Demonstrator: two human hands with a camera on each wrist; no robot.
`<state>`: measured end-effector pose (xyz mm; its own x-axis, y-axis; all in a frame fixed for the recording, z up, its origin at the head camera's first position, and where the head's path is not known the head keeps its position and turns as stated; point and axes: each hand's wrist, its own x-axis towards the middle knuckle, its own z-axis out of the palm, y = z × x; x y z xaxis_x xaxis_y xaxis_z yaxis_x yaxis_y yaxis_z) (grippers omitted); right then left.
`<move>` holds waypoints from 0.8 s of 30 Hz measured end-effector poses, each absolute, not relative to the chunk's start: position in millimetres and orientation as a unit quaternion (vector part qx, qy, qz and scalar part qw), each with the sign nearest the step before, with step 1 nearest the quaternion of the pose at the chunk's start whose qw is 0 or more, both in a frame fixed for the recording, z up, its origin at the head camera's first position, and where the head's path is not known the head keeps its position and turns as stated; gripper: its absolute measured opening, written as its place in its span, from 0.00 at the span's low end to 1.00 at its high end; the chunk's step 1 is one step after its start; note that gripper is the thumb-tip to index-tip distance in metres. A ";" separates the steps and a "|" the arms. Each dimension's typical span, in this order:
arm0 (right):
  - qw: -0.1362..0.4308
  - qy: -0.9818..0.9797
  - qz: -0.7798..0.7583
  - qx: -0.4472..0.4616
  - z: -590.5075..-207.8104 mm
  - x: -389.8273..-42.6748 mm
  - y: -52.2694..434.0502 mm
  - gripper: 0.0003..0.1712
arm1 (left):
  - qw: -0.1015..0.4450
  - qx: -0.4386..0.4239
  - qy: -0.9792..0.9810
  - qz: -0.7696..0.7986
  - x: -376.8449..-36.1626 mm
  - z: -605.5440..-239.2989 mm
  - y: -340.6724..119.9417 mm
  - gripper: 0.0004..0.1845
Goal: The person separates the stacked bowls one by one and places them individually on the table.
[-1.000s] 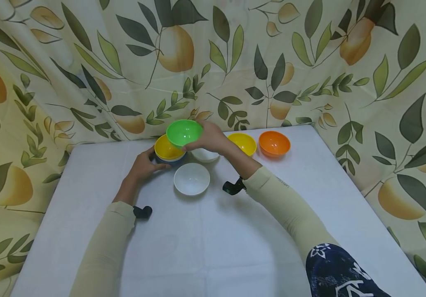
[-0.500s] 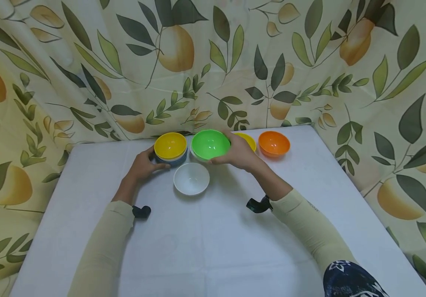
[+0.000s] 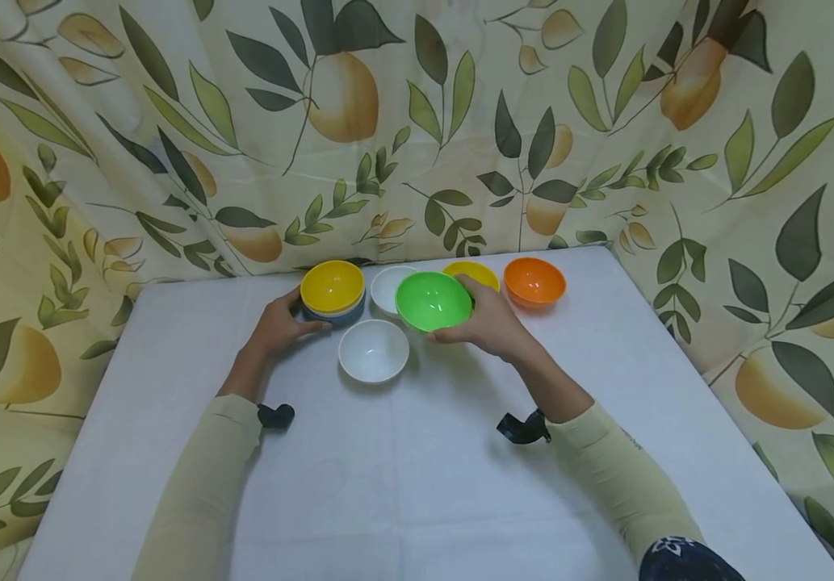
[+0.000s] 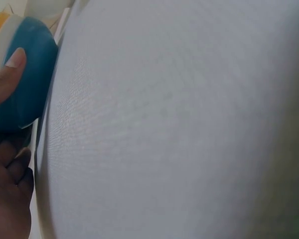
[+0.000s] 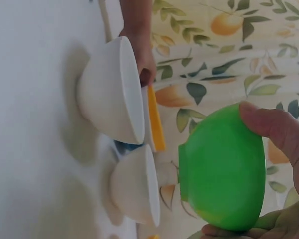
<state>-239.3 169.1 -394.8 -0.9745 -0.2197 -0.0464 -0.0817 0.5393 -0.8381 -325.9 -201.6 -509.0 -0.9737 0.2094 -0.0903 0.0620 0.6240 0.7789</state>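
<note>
My right hand (image 3: 491, 324) grips a green bowl (image 3: 433, 300) by its right rim and holds it just above the white table (image 3: 417, 476); in the right wrist view the green bowl (image 5: 224, 169) hangs clear of the cloth, thumb on its side. My left hand (image 3: 280, 324) grips a stack topped by a yellow bowl (image 3: 333, 286) over a blue bowl (image 4: 27, 84), thumb on the blue side. One white bowl (image 3: 374, 350) stands between my hands, another white bowl (image 3: 390, 288) behind the green one.
A second yellow bowl (image 3: 476, 274) and an orange bowl (image 3: 534, 282) stand at the back right of the table. A leaf-and-fruit patterned curtain (image 3: 417, 121) closes off the back and both sides.
My right hand has lifted the green bowl off the stack at the left and carried it right and toward me. The left hand has stayed on the stack.
</note>
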 end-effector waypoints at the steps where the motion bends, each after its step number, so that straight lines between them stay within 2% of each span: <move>1: 0.073 0.875 -0.472 -0.083 -397.4 -237.4 170.7 0.61 | 0.087 0.074 0.897 0.426 -325.8 -509.2 -201.6 0.61; 11: 0.068 0.889 -0.451 -0.041 -425.5 -225.7 184.8 0.64 | 0.089 0.068 0.900 0.420 -324.4 -510.4 -200.8 0.61; 24: 0.078 0.889 -0.450 -0.037 -457.8 -218.5 187.7 0.65 | 0.080 0.078 0.899 0.423 -327.2 -512.3 -201.0 0.61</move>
